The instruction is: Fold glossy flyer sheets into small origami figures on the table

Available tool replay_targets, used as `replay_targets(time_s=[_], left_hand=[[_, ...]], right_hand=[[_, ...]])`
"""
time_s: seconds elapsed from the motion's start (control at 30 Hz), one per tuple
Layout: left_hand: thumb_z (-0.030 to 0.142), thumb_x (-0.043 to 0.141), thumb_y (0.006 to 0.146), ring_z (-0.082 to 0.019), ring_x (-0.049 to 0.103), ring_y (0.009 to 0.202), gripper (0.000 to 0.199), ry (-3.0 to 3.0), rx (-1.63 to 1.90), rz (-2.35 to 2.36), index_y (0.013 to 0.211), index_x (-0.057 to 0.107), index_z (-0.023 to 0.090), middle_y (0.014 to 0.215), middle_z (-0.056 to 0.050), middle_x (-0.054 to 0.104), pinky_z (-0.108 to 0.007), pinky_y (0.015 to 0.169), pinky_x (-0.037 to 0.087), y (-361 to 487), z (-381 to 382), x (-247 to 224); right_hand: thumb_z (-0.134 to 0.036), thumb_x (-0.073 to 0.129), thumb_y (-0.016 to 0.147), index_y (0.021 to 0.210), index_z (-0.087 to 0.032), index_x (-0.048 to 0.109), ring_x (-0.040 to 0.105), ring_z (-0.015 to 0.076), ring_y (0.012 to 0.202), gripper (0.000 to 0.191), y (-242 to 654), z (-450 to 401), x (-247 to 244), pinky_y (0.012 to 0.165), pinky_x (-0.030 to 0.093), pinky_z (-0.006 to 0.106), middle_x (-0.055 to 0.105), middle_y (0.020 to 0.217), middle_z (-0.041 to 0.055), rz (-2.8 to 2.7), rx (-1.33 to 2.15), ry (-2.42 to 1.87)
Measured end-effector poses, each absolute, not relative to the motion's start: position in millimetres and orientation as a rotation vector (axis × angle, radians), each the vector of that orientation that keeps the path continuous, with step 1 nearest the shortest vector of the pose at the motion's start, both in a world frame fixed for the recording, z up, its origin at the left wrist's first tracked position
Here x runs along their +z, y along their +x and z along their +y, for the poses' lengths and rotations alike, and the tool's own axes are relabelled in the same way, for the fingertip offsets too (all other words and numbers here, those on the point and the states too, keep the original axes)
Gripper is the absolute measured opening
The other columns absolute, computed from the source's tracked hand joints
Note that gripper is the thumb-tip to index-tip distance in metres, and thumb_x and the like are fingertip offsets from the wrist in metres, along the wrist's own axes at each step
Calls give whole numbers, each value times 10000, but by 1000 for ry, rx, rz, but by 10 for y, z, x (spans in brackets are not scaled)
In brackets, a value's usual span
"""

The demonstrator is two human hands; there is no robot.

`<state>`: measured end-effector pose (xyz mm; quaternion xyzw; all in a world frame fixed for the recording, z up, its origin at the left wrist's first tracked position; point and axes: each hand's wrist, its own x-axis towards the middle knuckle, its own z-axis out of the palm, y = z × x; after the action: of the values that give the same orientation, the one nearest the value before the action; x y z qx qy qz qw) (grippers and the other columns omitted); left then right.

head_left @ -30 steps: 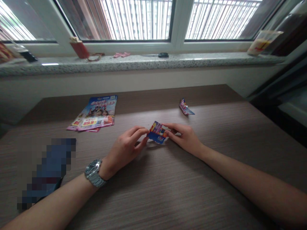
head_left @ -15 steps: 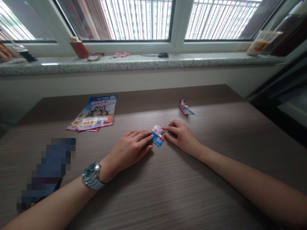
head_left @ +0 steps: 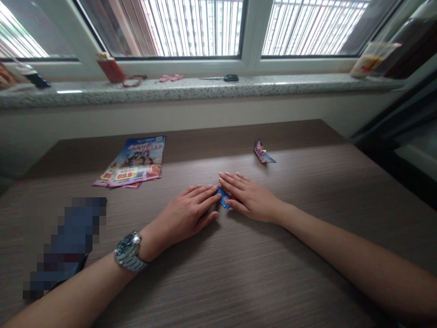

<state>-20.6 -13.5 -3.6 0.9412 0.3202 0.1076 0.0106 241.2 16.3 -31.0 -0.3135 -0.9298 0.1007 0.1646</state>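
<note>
A small piece of folded, colourful printed paper [head_left: 223, 199] lies on the table in the middle of the head view, its blue part showing. My right hand [head_left: 251, 197] lies flat over its upper and right part, fingers stretched out and hiding much of it. From the left, my left hand [head_left: 191, 208] rests with extended fingers, the tips touching the paper's left edge. A metal watch [head_left: 129, 250] is on my left wrist. Farther back on the right stands another folded paper piece [head_left: 262, 153], partly opened out and apart from both hands.
Printed flyers [head_left: 136, 164] lie in a stack at the back left of the brown table [head_left: 211, 287]. A dark blurred-out object [head_left: 70, 246] is near my left forearm. On the stone windowsill [head_left: 164, 92] are scissors [head_left: 231, 78], a red container [head_left: 111, 69] and a plastic cup [head_left: 372, 61].
My right hand has moved left, from fingertips at the paper's right edge to lying flat over it. My left hand stays almost in place.
</note>
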Motion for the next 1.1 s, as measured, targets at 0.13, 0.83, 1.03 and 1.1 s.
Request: replay_targets(time_s=[0.13,0.83,1.03,1.1], left_hand=[[401,487,1055,-315,524,1399,444,2992,336,969,1438,576,195,1529,-139,534,-500,1163,441,-191,-169,-20],[456,475,1056,-322,566,1332,504,3044,194,894,1526,472,274,1544,-160,493,-510,1121,434,-171,-243,78],[452,468,1057,-314,558,1328,509,3035,181,887,1543,439,303,1562,-140,470,-507,1127,415,-184,-246,91],[446,469,1057,-313,565,1317,504,3030,182,890,1541,444,305,1561,-139,469,-507,1125,415,-185,-249,94]], right_hand=[[-521,377,1073,1632,-190,268,254,241,1566,659,2408,165,-315,1291,220,479,253,1687,114,-2701,340,-931],[-482,263,1102,1626,-221,288,221,224,1576,585,2386,120,-274,1288,220,485,241,1691,59,-2705,323,-1066],[-504,234,1098,1625,-193,294,246,235,1569,615,2383,135,-276,1283,234,490,273,1680,81,-2621,303,-1196],[-513,236,1096,1622,-175,302,246,244,1569,629,2387,147,-276,1282,234,497,279,1677,87,-2620,291,-1222]])
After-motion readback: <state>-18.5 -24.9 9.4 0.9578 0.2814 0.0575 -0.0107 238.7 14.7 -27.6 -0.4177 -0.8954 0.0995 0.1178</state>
